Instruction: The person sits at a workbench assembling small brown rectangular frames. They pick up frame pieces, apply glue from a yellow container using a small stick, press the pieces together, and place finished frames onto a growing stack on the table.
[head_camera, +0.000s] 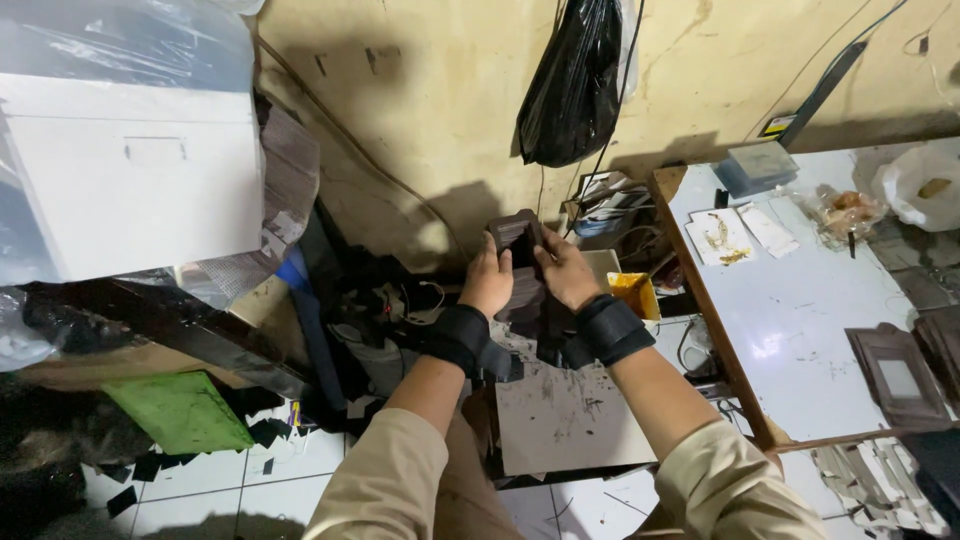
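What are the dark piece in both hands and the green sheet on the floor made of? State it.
Dark brown piece: likely leather or faux leather, matte and stiff-looking with a cut-out window; uncertain. Green sheet: probably paper or thin card, flat, matte, slightly creased.

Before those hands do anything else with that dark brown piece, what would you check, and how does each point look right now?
1. Both hands on the piece: ok. The left hand and the right hand grip the dark brown piece from either side.
2. Piece lifted off the grey work board: ok.
3. Wrist wraps in place: ok.
4. Yellow tray close by the right hand: not ok, bump risk.
5. Floor under the bench: not ok, dark scraps lie scattered.
6. Finger hold behind the piece: cannot tell.
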